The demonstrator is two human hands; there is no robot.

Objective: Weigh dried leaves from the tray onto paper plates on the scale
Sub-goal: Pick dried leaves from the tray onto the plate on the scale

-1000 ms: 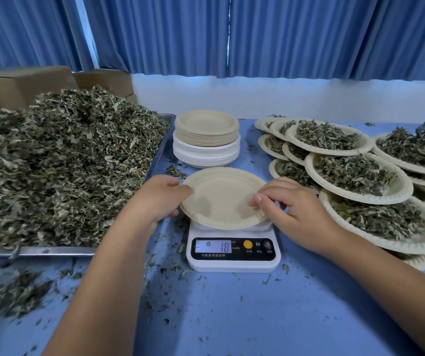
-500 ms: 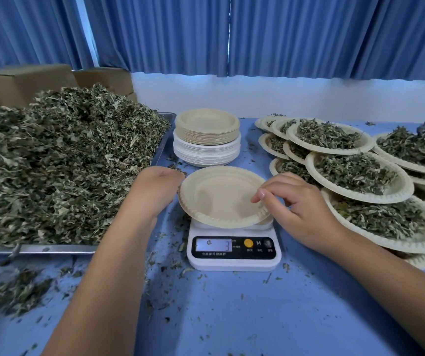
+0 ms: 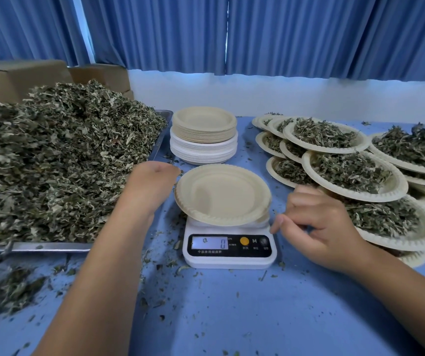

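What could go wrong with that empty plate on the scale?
The empty plate overhangs the scale, so dried leaves piled on one side might tip it. The right hand is close to the stacked filled plates; a bump could spill them.

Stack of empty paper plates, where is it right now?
In the head view the plate stack sits behind the scale, between the leaf tray on the left and the filled plates on the right.

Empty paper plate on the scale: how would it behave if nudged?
Probably light: the empty paper plate looks thin. It overhangs the scale at the left, so pressing its rim would likely tip it. Its crimped rim suggests some stiffness.
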